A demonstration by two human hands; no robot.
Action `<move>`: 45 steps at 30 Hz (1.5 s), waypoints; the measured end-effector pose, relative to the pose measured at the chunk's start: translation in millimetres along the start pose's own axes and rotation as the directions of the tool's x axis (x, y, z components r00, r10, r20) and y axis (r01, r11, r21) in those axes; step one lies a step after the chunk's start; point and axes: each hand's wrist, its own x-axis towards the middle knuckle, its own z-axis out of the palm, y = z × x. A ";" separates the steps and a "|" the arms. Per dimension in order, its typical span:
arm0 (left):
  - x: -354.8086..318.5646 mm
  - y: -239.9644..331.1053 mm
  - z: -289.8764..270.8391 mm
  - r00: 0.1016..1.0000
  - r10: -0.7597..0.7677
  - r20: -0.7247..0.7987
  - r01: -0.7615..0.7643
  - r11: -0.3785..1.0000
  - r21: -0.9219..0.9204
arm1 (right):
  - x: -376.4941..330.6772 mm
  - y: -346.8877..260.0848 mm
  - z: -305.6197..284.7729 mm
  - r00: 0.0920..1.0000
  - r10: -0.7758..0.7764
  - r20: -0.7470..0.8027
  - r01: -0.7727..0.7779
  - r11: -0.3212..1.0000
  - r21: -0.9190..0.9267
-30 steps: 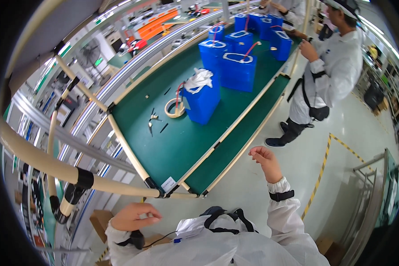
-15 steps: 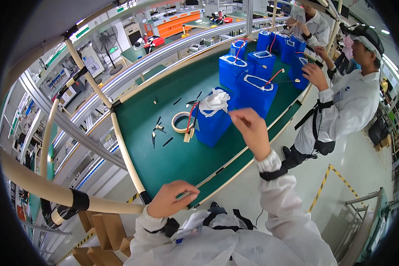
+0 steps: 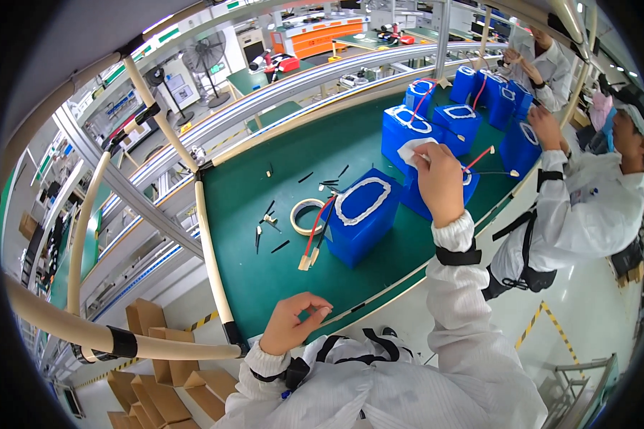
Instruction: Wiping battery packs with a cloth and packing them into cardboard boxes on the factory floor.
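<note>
My right hand (image 3: pixel 440 182) pinches a crumpled white wipe (image 3: pixel 410 150) above the tops of the blue-wrapped battery packs behind the nearest one. The nearest blue battery pack (image 3: pixel 365 232) stands upright on the green table. An uneven white oval ring (image 3: pixel 363 201) marks its top. Red and black leads (image 3: pixel 317 239) hang down its left side, ending in pale connectors. My left hand (image 3: pixel 293 322) is held low at the table's front edge, thumb and forefinger curled together, nothing visible between them. Partly hidden behind my right hand is another blue battery pack (image 3: pixel 416 200).
A tape roll (image 3: pixel 306 217) and several black strips (image 3: pixel 280 247) lie on the green mat (image 3: pixel 250 193). More blue packs (image 3: pixel 456 129) stand farther back. A co-worker (image 3: pixel 587 171) stands at right, another person (image 3: pixel 540 68) beyond. A beige pipe rail (image 3: pixel 211 250) borders the table; cardboard boxes (image 3: pixel 161 400) lie below left.
The white wipe has left the nearest pack's top and is now in my right hand, exposing the white oval. My left thumb and forefinger have drawn together. The view has shifted.
</note>
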 end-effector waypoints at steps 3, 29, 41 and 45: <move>9.9 -1.3 11.4 0.994 0.002 -0.108 0.000 1.000 0.018 | -4.6 -18.2 -3.8 0.950 -0.139 0.280 0.038 0.941 0.338; 133.8 -25.1 70.0 0.842 0.009 -0.539 -0.145 0.967 -0.211 | -93.0 53.8 20.4 0.767 0.024 0.641 -0.166 0.973 0.163; 113.0 -31.3 51.2 0.945 0.007 -0.326 -0.207 0.786 -0.583 | -154.5 -21.6 24.2 0.804 -0.221 0.551 -0.327 0.611 0.721; 96.4 -32.0 34.5 0.885 0.154 -0.439 -0.361 0.823 -0.438 | -151.2 1.0 30.4 0.780 -0.146 0.608 -0.373 0.672 0.640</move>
